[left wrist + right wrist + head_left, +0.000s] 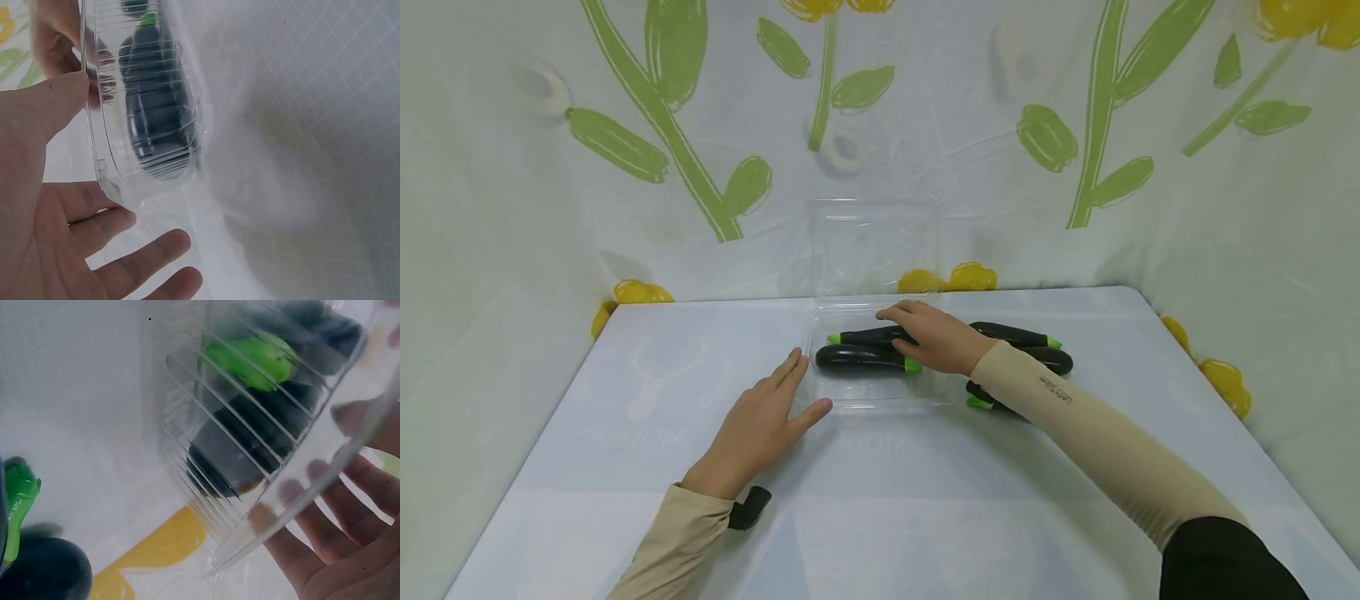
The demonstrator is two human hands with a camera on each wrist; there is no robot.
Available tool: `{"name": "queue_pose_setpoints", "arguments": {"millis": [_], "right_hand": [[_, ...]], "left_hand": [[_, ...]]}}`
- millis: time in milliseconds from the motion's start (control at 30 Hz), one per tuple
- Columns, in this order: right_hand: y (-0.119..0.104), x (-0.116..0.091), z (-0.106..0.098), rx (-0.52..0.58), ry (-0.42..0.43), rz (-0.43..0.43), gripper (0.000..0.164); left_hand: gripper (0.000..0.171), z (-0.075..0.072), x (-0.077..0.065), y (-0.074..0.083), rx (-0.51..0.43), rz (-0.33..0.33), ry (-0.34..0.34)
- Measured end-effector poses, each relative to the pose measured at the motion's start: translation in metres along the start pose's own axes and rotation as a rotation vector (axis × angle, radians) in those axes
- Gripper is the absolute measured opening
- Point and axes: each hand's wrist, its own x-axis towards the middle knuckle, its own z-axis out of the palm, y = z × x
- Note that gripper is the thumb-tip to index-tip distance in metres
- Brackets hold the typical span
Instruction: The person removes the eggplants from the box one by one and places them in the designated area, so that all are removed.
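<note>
A clear plastic clamshell box (880, 403) stands on the table, its lid (876, 250) raised at the back. Inside lie two dark eggplants with green stem ends, a front eggplant (859, 357) and a rear eggplant (867, 337). My left hand (760, 429) is at the box's left front corner, fingers straight; in the left wrist view its thumb (65, 103) touches the rim. Over the right part of the box is my right hand (940, 337), partly covering the rear eggplant. The right wrist view shows its fingers spread beyond the ribbed wall (250, 431), not wrapped round an eggplant.
Right of the box lie more eggplants: one at the back (1011, 335), one beside it (1052, 360), and one nearer the front (981, 396), partly hidden by my right forearm. A white curtain (962, 183) with printed flowers hangs behind the table (880, 525).
</note>
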Motion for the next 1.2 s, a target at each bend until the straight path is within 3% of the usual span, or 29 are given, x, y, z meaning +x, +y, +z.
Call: {"name": "queue_pose_setpoints", "arguments": {"millis": [267, 467, 800, 1033, 1200], "right_hand": [[0.000, 0.006, 0.005, -0.077, 0.016, -0.014, 0.041], [0.002, 0.010, 0.009, -0.119, -0.045, 0.032, 0.041], [0.001, 0.011, 0.012, -0.078, -0.047, -0.007, 0.039], [0.001, 0.011, 0.012, -0.036, -0.118, 0.061, 0.036], [-0.001, 0.011, 0.011, -0.036, -0.141, 0.047, 0.035]], "left_hand": [[0.085, 0.001, 0.000, 0.000, -0.004, 0.010, 0.005], [0.085, 0.001, 0.000, 0.000, -0.005, 0.014, 0.008], [0.086, 0.000, 0.001, 0.000, -0.004, 0.008, 0.006], [0.085, 0.001, 0.001, 0.000, -0.005, 0.005, 0.002], [0.085, 0.001, 0.000, 0.000, -0.001, -0.003, -0.001]]}}
